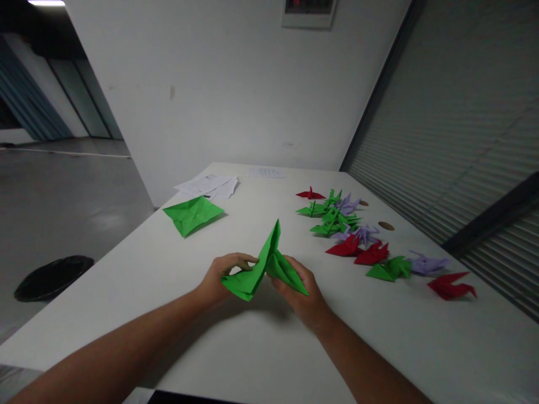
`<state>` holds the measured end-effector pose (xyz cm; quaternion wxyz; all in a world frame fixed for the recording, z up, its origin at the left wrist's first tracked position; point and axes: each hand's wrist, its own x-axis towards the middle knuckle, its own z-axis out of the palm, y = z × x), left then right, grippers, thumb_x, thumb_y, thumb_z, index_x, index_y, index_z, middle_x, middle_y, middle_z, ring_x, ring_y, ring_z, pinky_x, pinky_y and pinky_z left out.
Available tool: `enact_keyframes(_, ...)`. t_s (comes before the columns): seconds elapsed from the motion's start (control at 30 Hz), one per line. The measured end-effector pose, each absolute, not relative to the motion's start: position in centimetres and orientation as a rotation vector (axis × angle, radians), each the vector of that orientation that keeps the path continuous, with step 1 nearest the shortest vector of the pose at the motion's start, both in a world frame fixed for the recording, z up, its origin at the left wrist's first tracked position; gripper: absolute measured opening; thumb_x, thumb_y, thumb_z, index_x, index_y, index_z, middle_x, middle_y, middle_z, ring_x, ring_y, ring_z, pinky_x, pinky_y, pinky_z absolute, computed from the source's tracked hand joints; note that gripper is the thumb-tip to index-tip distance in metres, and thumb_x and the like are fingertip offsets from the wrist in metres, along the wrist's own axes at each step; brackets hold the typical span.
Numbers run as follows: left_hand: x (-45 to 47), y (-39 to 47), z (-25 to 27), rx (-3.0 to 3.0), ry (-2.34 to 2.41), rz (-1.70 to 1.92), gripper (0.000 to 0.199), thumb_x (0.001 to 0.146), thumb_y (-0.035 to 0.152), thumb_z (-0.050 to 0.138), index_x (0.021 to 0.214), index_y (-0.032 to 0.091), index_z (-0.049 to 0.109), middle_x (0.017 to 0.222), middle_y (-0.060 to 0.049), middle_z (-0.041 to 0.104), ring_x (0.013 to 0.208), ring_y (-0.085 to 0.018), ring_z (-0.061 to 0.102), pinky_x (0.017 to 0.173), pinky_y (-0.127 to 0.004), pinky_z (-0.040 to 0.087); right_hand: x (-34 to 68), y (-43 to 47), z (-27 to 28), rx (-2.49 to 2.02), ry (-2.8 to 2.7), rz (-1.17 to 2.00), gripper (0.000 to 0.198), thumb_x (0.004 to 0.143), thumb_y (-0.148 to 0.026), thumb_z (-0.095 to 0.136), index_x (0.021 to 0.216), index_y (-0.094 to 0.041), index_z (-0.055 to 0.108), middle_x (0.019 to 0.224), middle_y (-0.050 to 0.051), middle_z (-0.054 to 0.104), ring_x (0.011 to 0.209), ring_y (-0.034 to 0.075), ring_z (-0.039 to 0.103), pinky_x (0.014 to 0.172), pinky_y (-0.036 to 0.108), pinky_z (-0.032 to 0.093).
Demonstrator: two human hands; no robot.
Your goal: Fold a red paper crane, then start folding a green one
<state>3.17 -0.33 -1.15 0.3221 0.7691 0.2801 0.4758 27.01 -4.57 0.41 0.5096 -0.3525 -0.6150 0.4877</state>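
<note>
Between my two hands, just above the white table, is a partly folded sheet of green origami paper (252, 275), its tallest point standing upright and its flaps spreading to both sides. My left hand (224, 276) grips the left flap, thumb on top. On the right flap my right hand (306, 292) is closed, with several of its fingers hidden behind or under the paper. Another green sheet (192, 214), creased and opened out, lies on the table beyond my left hand.
Along the right side of the white table (168, 269) sit several folded cranes: green (332, 221), red (451, 285) and purple (427, 264). White papers (206, 184) lie at the far left. A wall rises behind, window blinds stand right, and a black bin (53, 278) is on the floor.
</note>
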Motion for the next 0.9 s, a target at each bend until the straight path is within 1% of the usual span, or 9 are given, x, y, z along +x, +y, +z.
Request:
enact_keyframes(0.1, 3.3, -0.2, -1.6, 1.972, 0.687, 1.222, 0.010, 0.085, 0.025, 0.079, 0.090, 0.019, 0.074, 0.112, -0.015, 0.079, 0.101, -0.028, 0.075, 0.087, -0.035, 0.055, 26.8, -4.5, 0.7, -0.871, -1.469, 1.103, 0.022, 0.092, -0.036, 0.075, 0.109, -0.024, 0.073, 0.092, 0.004, 0.069, 0.083, 0.022, 0.062, 0.075, 0.033, 0.052)
enact_keyframes(0.17, 3.5, -0.2, -2.1, 1.894, 0.648, 1.206, 0.014, 0.084, 0.026, 0.081, 0.095, 0.018, 0.074, 0.113, -0.016, 0.078, 0.103, -0.028, 0.075, 0.088, -0.035, 0.056, 26.7, -4.4, 1.0, -0.890, -1.487, 1.063, 0.016, 0.092, -0.035, 0.074, 0.103, -0.023, 0.074, 0.090, 0.004, 0.069, 0.082, 0.022, 0.062, 0.076, 0.034, 0.050)
enact_keyframes(0.23, 3.8, -0.2, -2.4, 1.786, 0.633, 1.197, 0.024, 0.083, 0.026, 0.083, 0.103, 0.017, 0.073, 0.113, -0.016, 0.078, 0.099, -0.027, 0.074, 0.086, -0.035, 0.057, 26.7, -4.4, 1.1, -0.914, -1.506, 1.030, 0.013, 0.093, -0.034, 0.073, 0.099, -0.022, 0.075, 0.091, 0.004, 0.069, 0.085, 0.022, 0.063, 0.079, 0.035, 0.050)
enact_keyframes(0.3, 4.0, -0.4, -2.3, 1.681, 0.638, 1.192, 0.033, 0.081, 0.027, 0.085, 0.109, 0.017, 0.072, 0.110, -0.014, 0.078, 0.093, -0.024, 0.074, 0.083, -0.034, 0.058, 26.8, -4.3, 1.1, -0.939, -1.508, 0.997, 0.013, 0.092, -0.034, 0.072, 0.098, -0.022, 0.075, 0.092, 0.004, 0.070, 0.085, 0.023, 0.064, 0.080, 0.035, 0.050)
enact_keyframes(0.37, 4.1, -0.6, -2.0, 1.615, 0.653, 1.175, 0.035, 0.080, 0.028, 0.086, 0.111, 0.018, 0.071, 0.106, -0.012, 0.078, 0.089, -0.024, 0.074, 0.081, -0.034, 0.058, 26.9, -4.3, 0.9, -0.958, -1.509, 0.974, 0.013, 0.092, -0.034, 0.072, 0.097, -0.022, 0.075, 0.090, 0.004, 0.070, 0.084, 0.022, 0.064, 0.079, 0.034, 0.050)
enact_keyframes(0.53, 4.2, -1.0, -1.5, 1.481, 0.704, 1.079, 0.026, 0.082, 0.038, 0.085, 0.095, 0.016, 0.077, 0.087, -0.011, 0.077, 0.080, -0.026, 0.072, 0.078, -0.039, 0.057, 27.4, -4.0, -0.2, -0.984, -1.500, 0.983, 0.016, 0.092, -0.037, 0.072, 0.090, -0.021, 0.075, 0.079, 0.002, 0.068, 0.073, 0.020, 0.060, 0.067, 0.032, 0.048)
enact_keyframes(0.6, 4.2, -1.0, -1.8, 1.385, 0.681, 1.056, 0.027, 0.081, 0.042, 0.085, 0.092, 0.017, 0.079, 0.087, -0.011, 0.078, 0.080, -0.027, 0.072, 0.079, -0.041, 0.058, 27.5, -3.8, -0.6, -0.993, -1.493, 0.990, 0.017, 0.092, -0.038, 0.073, 0.087, -0.021, 0.074, 0.074, 0.001, 0.067, 0.068, 0.019, 0.057, 0.062, 0.031, 0.046)
enact_keyframes(0.7, 4.3, -1.1, -2.3, 1.274, 0.688, 1.067, 0.029, 0.078, 0.040, 0.088, 0.096, 0.018, 0.079, 0.092, -0.010, 0.078, 0.081, -0.027, 0.072, 0.079, -0.041, 0.059, 27.4, -3.8, -0.6, -1.011, -1.502, 0.967, 0.018, 0.091, -0.039, 0.073, 0.083, -0.023, 0.074, 0.070, 0.000, 0.065, 0.063, 0.019, 0.055, 0.062, 0.032, 0.047)
enact_keyframes(0.9, 4.0, -0.9, -2.4, 1.250, 0.623, 0.976, 0.034, 0.075, 0.035, 0.091, 0.102, 0.018, 0.080, 0.102, -0.014, 0.080, 0.095, -0.031, 0.074, 0.091, -0.046, 0.058, 27.4, -3.9, -0.3, -1.013, -1.534, 0.894, 0.018, 0.092, -0.039, 0.071, 0.081, -0.025, 0.075, 0.073, 0.001, 0.069, 0.069, 0.021, 0.061, 0.067, 0.033, 0.050)
